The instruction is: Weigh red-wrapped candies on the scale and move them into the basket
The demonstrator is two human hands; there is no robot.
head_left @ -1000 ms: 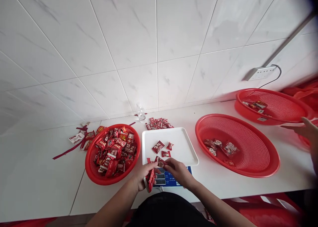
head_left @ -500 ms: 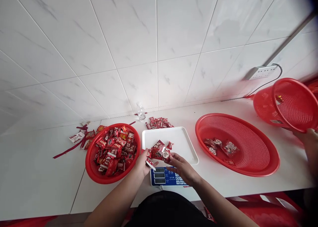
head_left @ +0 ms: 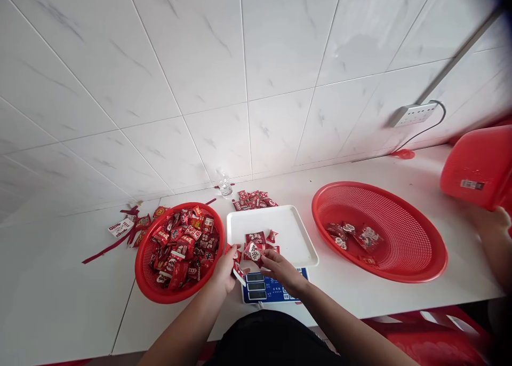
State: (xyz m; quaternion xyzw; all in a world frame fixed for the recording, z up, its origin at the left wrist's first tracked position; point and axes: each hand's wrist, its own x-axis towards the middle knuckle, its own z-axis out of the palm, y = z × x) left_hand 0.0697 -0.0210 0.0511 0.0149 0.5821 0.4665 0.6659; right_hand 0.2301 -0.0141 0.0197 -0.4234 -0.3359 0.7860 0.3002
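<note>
My left hand [head_left: 224, 272] is closed around a few small red snack packets [head_left: 239, 273], one showing a white edge, at the near left corner of the scale's white tray [head_left: 296, 227]. A red snack packet with a white label [head_left: 254, 252] is pinched in the fingers of my right hand [head_left: 283, 272], over the tray's near side. Other red packets [head_left: 255, 238] lie on the tray, with a small red packet [head_left: 272, 236] beside them. Below my hands shows the blue scale panel [head_left: 276, 289], partly covered by them.
At left stands a red basket [head_left: 140, 280] full of packets; a larger red basket [head_left: 416, 232] with several packets is at right. Loose packets [head_left: 254, 199] and a clear bottle [head_left: 224, 184] lie behind the tray. Another person's hand [head_left: 490, 230] is near a tilted red basket [head_left: 476, 166].
My right hand has shifted left with its packet, closer to my left hand. Another packet now shows on the tray. The other person's basket has moved right and turned its underside toward me.
</note>
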